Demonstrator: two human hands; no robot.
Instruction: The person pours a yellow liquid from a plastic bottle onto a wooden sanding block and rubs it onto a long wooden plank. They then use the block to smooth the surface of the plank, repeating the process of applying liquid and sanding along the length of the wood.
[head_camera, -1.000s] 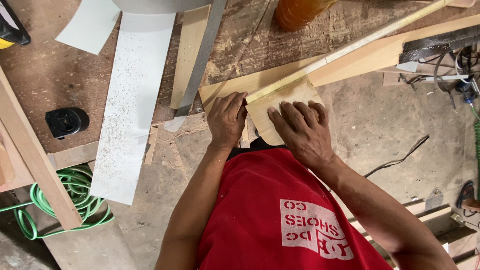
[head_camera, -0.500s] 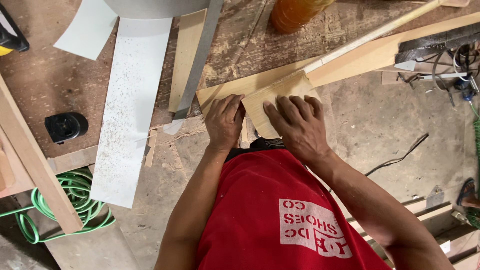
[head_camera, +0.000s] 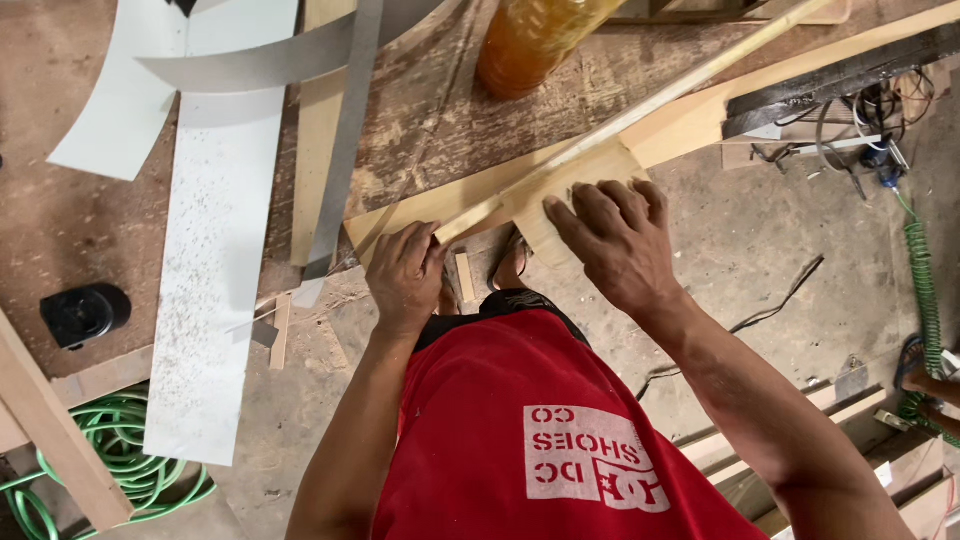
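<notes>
Woodworking workshop: dusty concrete floor (head_camera: 760, 250), timber offcuts (head_camera: 55, 430), laminate strips (head_camera: 215, 300), coiled green air hose (head_camera: 130, 480), tangled tool cables (head_camera: 860, 120).
</notes>
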